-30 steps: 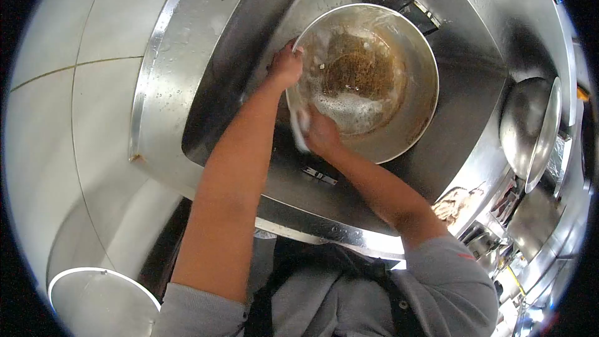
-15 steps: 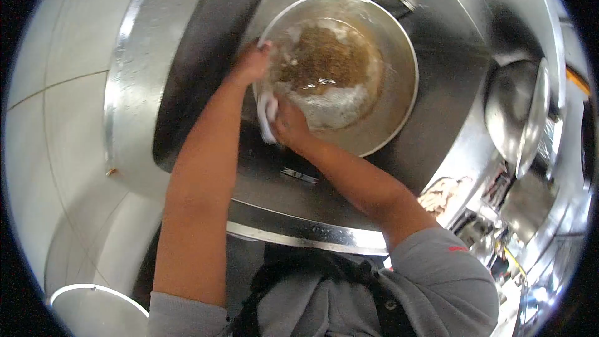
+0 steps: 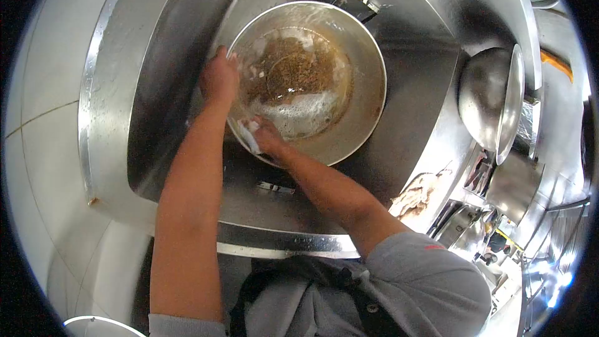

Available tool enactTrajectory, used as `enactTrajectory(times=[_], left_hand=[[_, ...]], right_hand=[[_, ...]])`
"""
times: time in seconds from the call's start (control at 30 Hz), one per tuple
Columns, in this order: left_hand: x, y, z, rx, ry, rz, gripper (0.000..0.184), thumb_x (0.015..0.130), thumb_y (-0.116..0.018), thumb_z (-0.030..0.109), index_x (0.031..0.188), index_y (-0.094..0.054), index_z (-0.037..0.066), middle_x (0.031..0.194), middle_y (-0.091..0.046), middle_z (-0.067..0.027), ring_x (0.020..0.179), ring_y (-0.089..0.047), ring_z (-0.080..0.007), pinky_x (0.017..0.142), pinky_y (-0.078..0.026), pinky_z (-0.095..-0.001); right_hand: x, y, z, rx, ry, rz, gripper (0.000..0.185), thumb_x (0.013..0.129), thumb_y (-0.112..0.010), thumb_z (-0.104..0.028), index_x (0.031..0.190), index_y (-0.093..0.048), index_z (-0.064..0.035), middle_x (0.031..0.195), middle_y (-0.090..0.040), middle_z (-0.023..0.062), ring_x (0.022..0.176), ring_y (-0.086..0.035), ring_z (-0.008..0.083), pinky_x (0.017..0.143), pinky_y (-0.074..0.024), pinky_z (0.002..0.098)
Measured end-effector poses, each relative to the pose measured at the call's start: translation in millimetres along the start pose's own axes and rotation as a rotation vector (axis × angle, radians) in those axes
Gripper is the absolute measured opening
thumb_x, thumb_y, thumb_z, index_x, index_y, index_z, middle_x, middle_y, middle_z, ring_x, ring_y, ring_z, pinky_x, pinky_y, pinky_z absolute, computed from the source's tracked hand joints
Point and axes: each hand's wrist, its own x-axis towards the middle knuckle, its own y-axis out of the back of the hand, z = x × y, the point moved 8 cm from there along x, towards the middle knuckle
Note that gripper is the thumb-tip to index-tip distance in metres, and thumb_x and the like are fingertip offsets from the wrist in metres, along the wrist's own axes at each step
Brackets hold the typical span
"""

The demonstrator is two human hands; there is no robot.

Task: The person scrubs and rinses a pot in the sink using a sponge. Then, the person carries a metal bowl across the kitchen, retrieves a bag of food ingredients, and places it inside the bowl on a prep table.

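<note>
A big round metal pot [image 3: 366, 100] sits in the sink, holding cloudy brown water [image 3: 293, 68] with dark bits and a patch of white foam. At the pot's left side, my left hand [image 3: 220, 80] is closed on the rim. My right hand [image 3: 268, 137] grips a white cloth [image 3: 249, 135] and presses it on the inner wall by the near-left rim. Part of the cloth is hidden under my fingers.
The steel sink [image 3: 412, 118] surrounds the pot. To the right, a large metal bowl [image 3: 483, 97] leans on its side, with a metal pot [image 3: 515, 187] near it. A white bucket rim [image 3: 103, 321] shows at lower left.
My right hand and the cloth have moved from over the rim to the inner side of the pot wall. My left hand stays at the rim. The whole view has shifted.
</note>
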Motion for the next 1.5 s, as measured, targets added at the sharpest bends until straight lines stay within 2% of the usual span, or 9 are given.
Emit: enactTrajectory(times=[0.1,0.3,0.6,0.87,1.03,1.2,1.37,1.4,1.5], left_hand=[[-1,10,4,0.032,-0.04,-0.059,0.027,0.092,-0.051,0.027,0.111,-0.056,0.009,0.081,-0.065,-0.0196,0.077,-0.064,-0.0398,0.066,-0.049,-0.0493],[-7,14,7,0.063,-0.066,-0.065,0.022,0.091,-0.051,0.025,0.105,-0.056,0.009,0.08,-0.065,-0.0192,0.076,-0.064,-0.0387,0.066,-0.049,-0.0493],[-9,20,19,0.036,-0.013,-0.085,0.02,0.09,-0.052,0.022,0.104,-0.055,0.008,0.08,-0.065,-0.0186,0.078,-0.064,-0.038,0.069,-0.048,-0.048],[-8,16,13,0.007,-0.038,-0.046,0.021,0.092,-0.049,0.025,0.101,-0.054,0.006,0.084,-0.064,-0.0196,0.08,-0.062,-0.0405,0.07,-0.047,-0.0498],[-7,21,14,-0.174,0.022,-0.006,0.029,0.096,-0.04,0.032,0.098,-0.053,0.006,0.084,-0.064,-0.0202,0.079,-0.06,-0.0421,0.07,-0.045,-0.0502],[-8,24,18,-0.228,-0.052,0.122,0.031,0.097,-0.038,0.034,0.093,-0.051,0.006,0.083,-0.063,-0.0207,0.077,-0.059,-0.0431,0.068,-0.045,-0.0505],[-7,26,18,-0.168,-0.054,0.05,0.032,0.097,-0.038,0.036,0.091,-0.05,0.007,0.08,-0.062,-0.0209,0.075,-0.059,-0.0431,0.065,-0.044,-0.0511],[-7,28,21,-0.173,-0.05,0.039,0.032,0.097,-0.038,0.036,0.09,-0.05,0.007,0.079,-0.062,-0.021,0.074,-0.059,-0.0431,0.065,-0.044,-0.0512],[-7,28,20,-0.126,-0.006,-0.009,0.041,0.096,-0.037,0.044,0.091,-0.05,0.006,0.081,-0.062,-0.0214,0.075,-0.059,-0.0431,0.064,-0.045,-0.0498]], right_hand=[[-54,46,19,0.273,-0.285,-0.272,0.047,0.092,-0.046,-0.03,0.135,-0.044,-0.0104,0.144,-0.035,0.0119,0.131,-0.034,0.0316,0.111,-0.0239,0.0444],[-99,147,195,-0.36,-0.456,-0.332,0.048,0.094,-0.041,-0.031,0.135,-0.042,-0.0073,0.139,-0.04,0.0172,0.129,-0.037,0.0347,0.108,-0.0275,0.0445],[65,61,-8,0.813,-0.295,0.303,0.049,0.095,-0.037,-0.032,0.136,-0.039,-0.0041,0.131,-0.047,0.0248,0.123,-0.043,0.0402,0.104,-0.0329,0.0457],[-72,71,136,-0.371,-0.176,-0.408,0.039,0.095,-0.041,-0.035,0.129,-0.051,-0.0196,0.112,-0.062,0.0176,0.1,-0.06,0.0341,0.092,-0.0433,0.0447],[-26,58,53,0.231,-0.237,-0.158,0.039,0.092,-0.045,-0.031,0.127,-0.05,-0.0152,0.106,-0.062,0.0194,0.099,-0.059,0.0338,0.087,-0.0454,0.0451],[94,145,-16,-0.194,0.222,0.396,0.032,0.091,-0.043,-0.02,0.12,-0.052,-0.0091,0.114,-0.055,0.0219,0.102,-0.056,0.0358,0.085,-0.0452,0.0468],[111,263,121,-0.368,-0.095,0.527,0.03,0.089,-0.044,-0.011,0.117,-0.054,-0.0089,0.1,-0.061,0.0208,0.087,-0.06,0.037,0.078,-0.0481,0.0461],[69,273,153,0.403,-0.493,0.626,0.031,0.088,-0.046,-0.014,0.118,-0.053,-0.01,0.089,-0.063,0.0186,0.079,-0.062,0.0366,0.072,-0.0481,0.0487],[-2,216,201,-0.503,-0.514,0.402,0.033,0.088,-0.05,-0.022,0.119,-0.052,-0.0097,0.085,-0.065,0.0142,0.075,-0.064,0.0362,0.069,-0.0468,0.0531]])
